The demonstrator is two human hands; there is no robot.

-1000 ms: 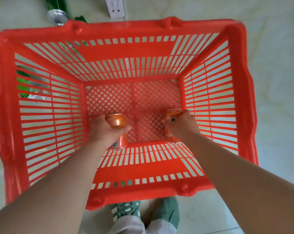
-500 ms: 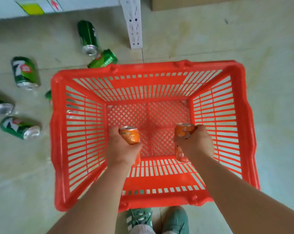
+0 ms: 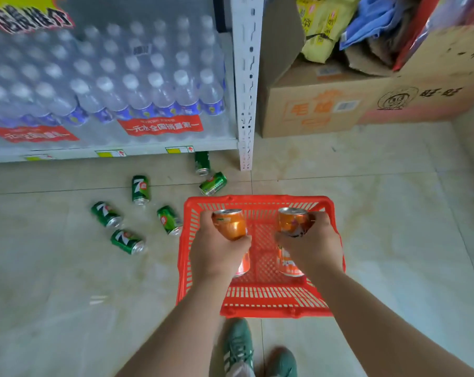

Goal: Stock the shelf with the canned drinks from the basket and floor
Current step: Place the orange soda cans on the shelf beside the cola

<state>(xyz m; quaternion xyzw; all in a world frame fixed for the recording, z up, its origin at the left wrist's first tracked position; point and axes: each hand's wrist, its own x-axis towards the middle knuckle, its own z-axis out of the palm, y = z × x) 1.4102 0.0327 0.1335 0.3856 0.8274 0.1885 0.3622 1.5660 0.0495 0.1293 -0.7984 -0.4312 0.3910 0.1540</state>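
My left hand [image 3: 217,254] is closed around an orange can [image 3: 229,224], held above the red basket [image 3: 257,199] on the floor. My right hand [image 3: 313,244] grips another orange can [image 3: 294,221] over the basket's right side. A second orange can shows under each hand, at left [image 3: 243,263] and at right [image 3: 289,265]; I cannot tell whether these are held or standing in the basket. Several green cans [image 3: 140,189] lie on their sides on the tiles left of the basket. The white shelf edge [image 3: 138,149] runs across the far left.
Shrink-wrapped packs of water bottles [image 3: 148,91] fill the bottom shelf. A white slotted shelf post [image 3: 245,104] stands just beyond the basket. An open cardboard box [image 3: 339,107] of snack bags sits at the far right. My green shoes [image 3: 238,346] are just behind the basket.
Both hands have risen from the basket's bottom with the orange cans. The view has pulled back and up, bringing the shelf, the box and more green cans into sight.
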